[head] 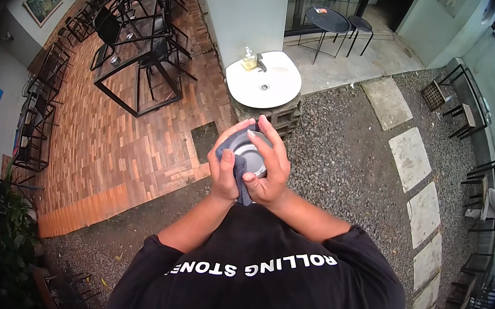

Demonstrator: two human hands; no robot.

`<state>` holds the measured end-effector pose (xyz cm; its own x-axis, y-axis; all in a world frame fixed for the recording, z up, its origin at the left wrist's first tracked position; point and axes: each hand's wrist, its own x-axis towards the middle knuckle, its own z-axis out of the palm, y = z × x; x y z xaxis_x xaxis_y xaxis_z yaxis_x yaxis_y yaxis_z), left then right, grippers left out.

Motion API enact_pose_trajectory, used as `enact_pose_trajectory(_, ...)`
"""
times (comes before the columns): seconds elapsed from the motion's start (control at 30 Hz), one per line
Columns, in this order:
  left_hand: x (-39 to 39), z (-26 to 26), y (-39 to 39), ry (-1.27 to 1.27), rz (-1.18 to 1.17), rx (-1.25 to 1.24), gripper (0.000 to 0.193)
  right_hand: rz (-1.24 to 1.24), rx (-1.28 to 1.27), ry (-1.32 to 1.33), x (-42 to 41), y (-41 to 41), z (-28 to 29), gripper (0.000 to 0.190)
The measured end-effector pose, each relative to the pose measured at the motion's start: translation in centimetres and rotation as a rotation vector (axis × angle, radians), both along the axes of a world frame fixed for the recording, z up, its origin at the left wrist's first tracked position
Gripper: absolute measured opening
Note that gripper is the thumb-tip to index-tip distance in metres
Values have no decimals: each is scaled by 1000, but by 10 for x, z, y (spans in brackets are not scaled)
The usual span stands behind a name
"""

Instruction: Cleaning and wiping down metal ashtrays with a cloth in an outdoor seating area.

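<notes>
In front of my chest, both hands are closed around a round, silver-coloured metal container (254, 159) with a raised rim. My left hand (223, 174) presses a dark grey cloth (240, 167) against the container's left side. One end of the cloth hangs down between my wrists. My right hand (275, 173) grips the container from the right, its thumb low and its fingers arching over the top edge. Fingers and cloth hide part of the container. Just beyond my fingertips is a white washbasin (278, 82) with a dark tap (261, 62).
A soap pump bottle (248, 60) stands on the basin's rim. Black metal tables (141, 64) and chairs occupy the wooden deck (122, 167) at left. Gravel (336, 141) and stone slabs (409, 159) lie at right. A round black table (328, 20) stands behind. Someone's pale-clothed leg (493, 205) shows far right.
</notes>
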<state>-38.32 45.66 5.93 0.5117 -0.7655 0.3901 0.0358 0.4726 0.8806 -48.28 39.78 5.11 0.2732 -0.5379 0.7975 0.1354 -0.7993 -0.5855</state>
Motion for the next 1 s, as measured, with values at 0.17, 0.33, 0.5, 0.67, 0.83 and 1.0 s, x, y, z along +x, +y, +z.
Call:
enact_pose_trajectory(0.17,8,21,4,1005,-736,-124,97,164,-255,-32,-7,-4,36,64)
enact_pose_trajectory(0.33,17,49,7,1054,-730,-178,104,108,-257,74,-2,-5,58,80)
enact_pose_trajectory(0.5,41,27,0,881,-593,-104,106,174,-88,278,-6,-15,60,92)
enact_pose_trajectory(0.67,18,46,-8,970,-691,-186,98,-39,-224,94,6,-20,65,79)
enact_pose_trajectory(0.83,30,12,-17,1048,-519,-47,90,-83,-163,109,30,-28,33,72)
enact_pose_trajectory(1.0,52,-11,7,1187,-688,-89,105,373,-73,83,27,-16,12,81)
